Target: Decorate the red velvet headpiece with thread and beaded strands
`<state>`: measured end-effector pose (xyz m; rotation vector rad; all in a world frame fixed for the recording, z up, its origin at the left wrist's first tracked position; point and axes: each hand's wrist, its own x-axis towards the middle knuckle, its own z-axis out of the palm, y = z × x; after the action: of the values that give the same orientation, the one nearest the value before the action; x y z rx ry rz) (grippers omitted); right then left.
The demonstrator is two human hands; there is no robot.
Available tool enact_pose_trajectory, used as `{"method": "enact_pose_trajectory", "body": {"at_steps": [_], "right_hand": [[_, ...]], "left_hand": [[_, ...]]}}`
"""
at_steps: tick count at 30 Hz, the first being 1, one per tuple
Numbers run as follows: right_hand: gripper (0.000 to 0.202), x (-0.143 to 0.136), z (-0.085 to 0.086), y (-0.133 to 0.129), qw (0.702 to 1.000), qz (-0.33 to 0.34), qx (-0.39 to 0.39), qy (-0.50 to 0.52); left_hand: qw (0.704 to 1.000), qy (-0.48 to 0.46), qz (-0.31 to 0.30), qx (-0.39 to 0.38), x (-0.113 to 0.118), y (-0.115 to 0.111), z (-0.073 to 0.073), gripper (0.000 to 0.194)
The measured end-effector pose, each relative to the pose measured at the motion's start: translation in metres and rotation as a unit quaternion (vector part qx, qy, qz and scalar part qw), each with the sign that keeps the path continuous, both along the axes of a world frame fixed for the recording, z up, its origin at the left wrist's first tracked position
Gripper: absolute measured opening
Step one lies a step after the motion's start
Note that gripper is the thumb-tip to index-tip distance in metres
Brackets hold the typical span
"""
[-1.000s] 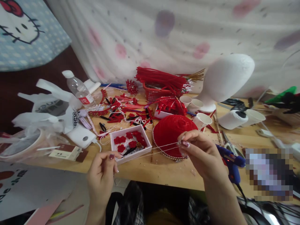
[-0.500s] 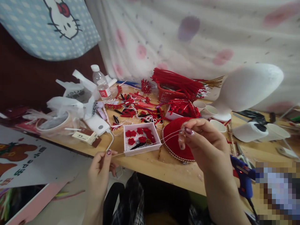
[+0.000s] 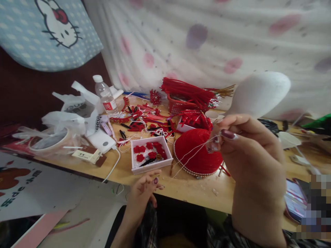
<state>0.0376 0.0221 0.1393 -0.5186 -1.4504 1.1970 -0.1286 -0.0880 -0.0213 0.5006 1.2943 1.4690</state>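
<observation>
Raised in front of the red domed hat [image 3: 198, 150] with its beaded rim, my right hand [image 3: 248, 155] is closed in a pinch on a thin white thread [image 3: 190, 155]. Whether a needle is also between those fingertips cannot be made out. The thread runs down and left in two strands. Low at the table's front edge, my left hand [image 3: 143, 189] has thumb and finger together, with a bit of thread showing at the tips. Just beyond it stands a small white box [image 3: 152, 167] holding red flowers [image 3: 139, 149], beads and a black clip.
Red hair ornaments, clips and bead strings [image 3: 144, 120] are scattered at the middle back. A red basket [image 3: 178, 105] of red stems stands behind. A water bottle [image 3: 106, 96], plastic bags [image 3: 67, 119] and a white power bank [image 3: 102, 139] are left; a white foam head [image 3: 261, 93] is right.
My left hand has moved right, from left of the white box to in front of it. My right hand has come up and nearer, still pinching the thread. The view has shifted.
</observation>
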Motion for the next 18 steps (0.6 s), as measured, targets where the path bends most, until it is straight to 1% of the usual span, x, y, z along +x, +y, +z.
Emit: {"method": "enact_pose_trajectory", "body": {"at_steps": [2,4,8,11,13,18], "right_hand": [[0.019,0.004,0.007,-0.003,1.0,-0.019,0.006,0.022],[0.021,0.009,0.012,-0.006,0.999,-0.031,0.002,0.034],[0.022,0.02,0.016,-0.01,0.998,-0.05,0.011,0.046],[0.023,0.03,0.015,-0.01,0.997,-0.057,0.023,0.049],[0.024,0.039,0.013,-0.011,0.996,-0.066,0.03,0.054],[0.029,0.067,0.004,-0.011,0.994,-0.092,0.03,0.058]], "left_hand": [[0.997,-0.077,-0.03,0.0,0.016,0.012,0.0,0.042],[0.991,-0.126,-0.051,-0.003,0.029,0.023,0.0,0.043],[0.985,-0.156,-0.071,0.009,0.051,0.04,0.002,0.049],[0.987,-0.152,-0.055,0.025,0.059,0.048,0.002,0.05],[0.989,-0.139,-0.037,0.033,0.061,0.05,0.002,0.049],[0.994,-0.093,0.026,0.052,0.053,0.048,0.005,0.05]]}}
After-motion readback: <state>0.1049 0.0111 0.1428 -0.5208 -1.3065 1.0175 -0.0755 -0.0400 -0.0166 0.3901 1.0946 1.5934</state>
